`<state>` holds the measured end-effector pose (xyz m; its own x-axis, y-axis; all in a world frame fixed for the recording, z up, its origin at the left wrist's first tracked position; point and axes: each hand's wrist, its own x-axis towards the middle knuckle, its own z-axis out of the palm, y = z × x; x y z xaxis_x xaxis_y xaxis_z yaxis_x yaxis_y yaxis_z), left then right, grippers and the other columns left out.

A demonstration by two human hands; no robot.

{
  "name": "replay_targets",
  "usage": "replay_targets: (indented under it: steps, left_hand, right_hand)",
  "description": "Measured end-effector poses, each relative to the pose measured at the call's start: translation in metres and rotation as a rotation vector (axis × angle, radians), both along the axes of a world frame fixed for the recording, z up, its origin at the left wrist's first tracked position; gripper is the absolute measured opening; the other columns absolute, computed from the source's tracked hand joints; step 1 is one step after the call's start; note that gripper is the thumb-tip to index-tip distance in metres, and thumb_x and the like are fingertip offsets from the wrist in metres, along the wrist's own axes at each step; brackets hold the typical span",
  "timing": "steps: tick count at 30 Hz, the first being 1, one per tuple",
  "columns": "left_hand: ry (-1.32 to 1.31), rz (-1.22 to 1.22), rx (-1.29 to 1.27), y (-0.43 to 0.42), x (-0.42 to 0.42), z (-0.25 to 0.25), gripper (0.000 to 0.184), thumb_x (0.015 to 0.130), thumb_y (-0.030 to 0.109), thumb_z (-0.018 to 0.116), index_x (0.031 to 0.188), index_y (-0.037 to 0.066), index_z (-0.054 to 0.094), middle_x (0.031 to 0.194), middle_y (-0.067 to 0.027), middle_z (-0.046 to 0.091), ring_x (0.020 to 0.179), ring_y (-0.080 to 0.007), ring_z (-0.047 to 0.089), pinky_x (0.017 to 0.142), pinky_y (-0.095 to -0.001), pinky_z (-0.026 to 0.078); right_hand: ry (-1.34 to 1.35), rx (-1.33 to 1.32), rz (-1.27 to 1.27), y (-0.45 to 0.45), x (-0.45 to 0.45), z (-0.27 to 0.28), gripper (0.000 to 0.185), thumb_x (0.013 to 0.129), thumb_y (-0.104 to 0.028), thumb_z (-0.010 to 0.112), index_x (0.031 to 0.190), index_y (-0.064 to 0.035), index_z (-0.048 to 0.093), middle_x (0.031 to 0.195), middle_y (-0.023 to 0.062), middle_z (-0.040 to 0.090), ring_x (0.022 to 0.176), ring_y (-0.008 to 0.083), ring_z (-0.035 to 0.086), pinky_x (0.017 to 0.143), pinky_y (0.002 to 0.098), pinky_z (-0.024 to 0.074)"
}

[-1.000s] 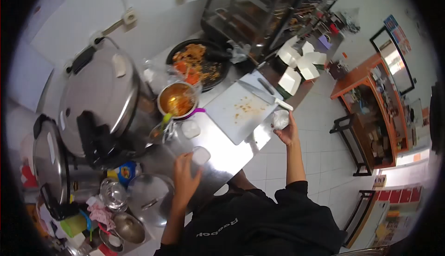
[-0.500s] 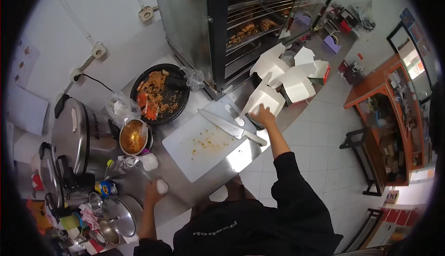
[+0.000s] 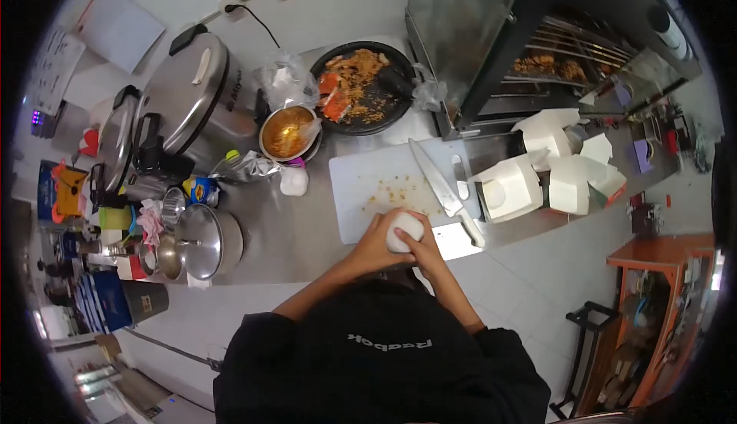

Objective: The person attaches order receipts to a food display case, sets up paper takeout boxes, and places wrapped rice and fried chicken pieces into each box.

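Note:
A small white rounded packet (image 3: 405, 232) is held between both hands in front of my body, at the near edge of the cutting board. My left hand (image 3: 375, 244) wraps round its left side. My right hand (image 3: 422, 246) closes on it from the right, fingers over its lower part. Behind them lies the white cutting board (image 3: 353, 193), with brown crumbs on it and a white-handled knife (image 3: 441, 186) across its right part. To the right are open white boxes; the nearest box (image 3: 510, 190) has a pale rounded thing inside. Another white packet (image 3: 294, 181) rests left of the board.
A black round pan (image 3: 388, 109) of food stands behind the board, beside a pot (image 3: 289, 134) of orange-brown sauce. Large steel cookers (image 3: 180, 101) and a lidded pot (image 3: 207, 241) are at the left. A glass display cabinet (image 3: 468, 40) rises at the back right.
My left hand has moved right with its packet, and my right hand has come back from the nearest box to meet it. The view has shifted. A pale rounded thing now shows in that box.

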<state>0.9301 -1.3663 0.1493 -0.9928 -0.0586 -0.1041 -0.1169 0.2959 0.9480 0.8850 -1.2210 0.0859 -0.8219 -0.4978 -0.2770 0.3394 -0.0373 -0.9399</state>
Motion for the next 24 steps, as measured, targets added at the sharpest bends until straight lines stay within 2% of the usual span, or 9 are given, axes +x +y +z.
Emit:
replay_targets:
  steps: [3, 5, 7, 8, 11, 15, 17, 20, 24]
  left_hand:
    - [-0.273, 0.122, 0.132, -0.047, -0.001, -0.041, 0.067, 0.07, 0.035, 0.08, 0.118, -0.001, 0.05, 0.109, -0.0158, 0.053, 0.1, -0.0277, 0.052, 0.09, -0.0383, 0.042]
    - [0.128, 0.406, -0.699, -0.111, -0.003, -0.086, 0.054, 0.074, 0.034, 0.074, 0.111, 0.0, 0.054, 0.108, -0.0185, 0.053, 0.098, -0.0332, 0.051, 0.09, -0.0421, 0.041]
    - [0.005, 0.46, -1.1, -0.203, 0.003, -0.162, 0.082, 0.072, 0.05, 0.07, 0.129, -0.003, 0.042, 0.127, -0.0265, 0.045, 0.123, -0.0391, 0.038, 0.1, -0.0481, 0.031]
    - [-0.13, 0.457, -1.21, -0.213, 0.001, -0.145, 0.094, 0.069, 0.055, 0.069, 0.135, -0.003, 0.034, 0.133, -0.0284, 0.04, 0.126, -0.0409, 0.036, 0.103, -0.05, 0.028]
    - [0.006, 0.472, -0.934, -0.258, -0.004, -0.188, 0.097, 0.061, 0.051, 0.078, 0.131, -0.003, 0.037, 0.126, -0.0301, 0.044, 0.12, -0.0435, 0.039, 0.101, -0.0497, 0.031]
    - [-0.205, 0.518, -1.0, -0.25, -0.012, -0.177, 0.091, 0.059, 0.037, 0.082, 0.128, -0.004, 0.038, 0.118, -0.0243, 0.051, 0.111, -0.0392, 0.049, 0.094, -0.0488, 0.038]
    - [-0.281, 0.461, -0.759, -0.232, -0.011, -0.152, 0.083, 0.065, 0.032, 0.079, 0.129, -0.001, 0.039, 0.115, -0.0199, 0.055, 0.106, -0.0356, 0.054, 0.089, -0.0462, 0.043]
    - [-0.463, 0.509, 0.525, -0.176, -0.015, -0.116, 0.065, 0.08, 0.028, 0.066, 0.133, 0.003, 0.038, 0.119, -0.0165, 0.055, 0.107, -0.0325, 0.056, 0.09, -0.0454, 0.045]
    - [-0.359, 0.229, 1.232, -0.02, -0.055, -0.015, 0.068, 0.087, 0.04, 0.058, 0.139, 0.006, 0.03, 0.134, -0.0225, 0.042, 0.118, -0.037, 0.047, 0.1, -0.0521, 0.037]
  right_hand:
    - [-0.509, -0.153, -0.118, 0.043, -0.007, 0.038, 0.058, 0.08, -0.017, 0.071, 0.126, -0.0036, 0.038, 0.116, 0.0128, 0.053, 0.094, 0.0253, 0.062, 0.062, 0.0386, 0.0589]
    - [-0.481, -0.136, -0.227, 0.08, -0.014, 0.021, 0.055, 0.079, -0.015, 0.071, 0.123, -0.0017, 0.041, 0.109, 0.0132, 0.057, 0.088, 0.0248, 0.064, 0.06, 0.0379, 0.0594]
    - [-0.388, -0.056, -0.396, 0.122, -0.031, 0.02, 0.057, 0.078, -0.019, 0.073, 0.122, -0.002, 0.042, 0.109, 0.0124, 0.058, 0.085, 0.0235, 0.064, 0.059, 0.0357, 0.0568]
    - [-0.372, -0.004, -0.482, 0.146, -0.04, 0.016, 0.058, 0.077, -0.02, 0.074, 0.122, -0.0028, 0.042, 0.109, 0.0121, 0.058, 0.085, 0.0231, 0.064, 0.058, 0.0345, 0.0555]
    - [-0.133, 0.14, -0.799, 0.204, -0.076, 0.031, 0.053, 0.079, -0.025, 0.072, 0.122, -0.0074, 0.047, 0.109, 0.0082, 0.061, 0.079, 0.0195, 0.065, 0.055, 0.032, 0.0526]
    - [0.141, 0.459, -0.867, 0.287, -0.151, 0.023, 0.063, 0.074, -0.028, 0.076, 0.123, -0.0069, 0.043, 0.103, 0.0111, 0.061, 0.072, 0.0207, 0.064, 0.055, 0.0374, 0.052]
    - [0.236, 0.638, -0.892, 0.321, -0.195, 0.007, 0.068, 0.071, -0.03, 0.079, 0.122, -0.0056, 0.041, 0.1, 0.0135, 0.061, 0.072, 0.0225, 0.064, 0.055, 0.0388, 0.0519]
    - [0.27, 1.107, -0.569, 0.37, -0.263, -0.042, 0.075, 0.065, -0.033, 0.082, 0.12, -0.0029, 0.041, 0.098, 0.0175, 0.061, 0.076, 0.027, 0.064, 0.056, 0.0382, 0.0527]
    - [0.003, 0.91, -0.113, 0.386, -0.292, -0.087, 0.079, 0.063, -0.041, 0.082, 0.121, -0.0002, 0.046, 0.101, 0.0249, 0.06, 0.099, 0.033, 0.059, 0.079, 0.0436, 0.0503]
